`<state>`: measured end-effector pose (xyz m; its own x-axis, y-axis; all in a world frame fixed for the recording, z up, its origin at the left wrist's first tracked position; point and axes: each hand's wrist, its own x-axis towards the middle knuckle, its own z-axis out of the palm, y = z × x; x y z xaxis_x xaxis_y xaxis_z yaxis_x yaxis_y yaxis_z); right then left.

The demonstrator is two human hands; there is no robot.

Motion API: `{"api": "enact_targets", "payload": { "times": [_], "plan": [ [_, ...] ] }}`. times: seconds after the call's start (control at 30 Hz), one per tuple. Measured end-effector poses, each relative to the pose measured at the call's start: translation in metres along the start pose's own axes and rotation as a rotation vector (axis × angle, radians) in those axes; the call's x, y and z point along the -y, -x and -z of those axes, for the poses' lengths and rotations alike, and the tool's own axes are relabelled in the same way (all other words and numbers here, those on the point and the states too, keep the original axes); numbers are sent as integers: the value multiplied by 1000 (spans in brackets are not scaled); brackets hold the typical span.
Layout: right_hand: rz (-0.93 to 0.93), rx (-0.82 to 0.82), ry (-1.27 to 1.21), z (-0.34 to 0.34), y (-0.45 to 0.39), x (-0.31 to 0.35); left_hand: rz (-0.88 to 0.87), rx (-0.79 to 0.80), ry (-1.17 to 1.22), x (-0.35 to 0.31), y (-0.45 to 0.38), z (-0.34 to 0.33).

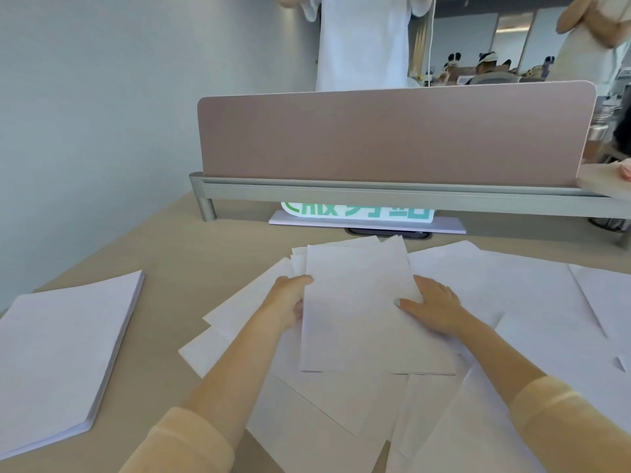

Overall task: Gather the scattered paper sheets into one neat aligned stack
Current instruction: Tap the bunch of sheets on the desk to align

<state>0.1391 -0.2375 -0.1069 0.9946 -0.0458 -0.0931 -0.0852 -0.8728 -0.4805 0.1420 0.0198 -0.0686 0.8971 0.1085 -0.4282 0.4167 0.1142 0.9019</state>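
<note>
**Both hands on a loose bundle of sheets**

Nearest to us, our two forearms in pale yellow sleeves [191, 442] reach forward over a spread of scattered paper sheets [327, 414] that overlap at odd angles across the front and right of the tan desk [191, 261]. More loose sheets fan out to the right [532, 295], lying flat and skewed to one another.

Between the hands we have a small bundle of sheets [355, 308], its edges not yet square (several corners splay out at the far end). Our left hand [288, 303] grips the bundle's left edge, the thumb on top of the paper and the fingers tucked beneath it, out of sight. Our right hand [435, 307] rests on the right edge with its fingers nearly straight and spread, the thumb lying flat on the top sheet; we cannot tell whether any finger reaches underneath.

Well apart on the left lies a thick, tidy stack of paper [65, 353], its edges aligned.

Farther off, a low sign with green characters [358, 213] stands under the grey rail of a mauve desk divider [392, 134]. Beyond the divider we see a person in white [362, 42] standing, and another at the far right edge.
</note>
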Motion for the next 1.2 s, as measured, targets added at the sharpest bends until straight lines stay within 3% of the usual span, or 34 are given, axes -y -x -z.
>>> {"api": "enact_targets", "payload": {
  "times": [0.07,0.2,0.27,0.4,0.57,0.7,0.93,1.07,1.2],
  "plan": [
    [-17,-10,90,-6,-1,0,73,47,96,-6,6,3],
    [1,-1,179,-11,0,-1,109,133,-1,0,11,1],
    [-4,3,181,-9,1,-1,47,132,-129,6,14,-4],
    [-11,24,163,-8,1,4,-171,-25,-257,12,33,-6],
    [32,-12,11,-11,-1,27,-231,-142,73,20,75,24],
    [85,61,-3,-18,-2,52,-170,-112,269,42,96,38],
    [68,79,32,-25,-2,70,-62,-164,364,54,103,52],
    [74,87,-36,-29,2,79,-20,-297,380,63,90,78],
    [88,78,-85,-33,2,89,-16,-224,440,57,109,89]
  ]
}}
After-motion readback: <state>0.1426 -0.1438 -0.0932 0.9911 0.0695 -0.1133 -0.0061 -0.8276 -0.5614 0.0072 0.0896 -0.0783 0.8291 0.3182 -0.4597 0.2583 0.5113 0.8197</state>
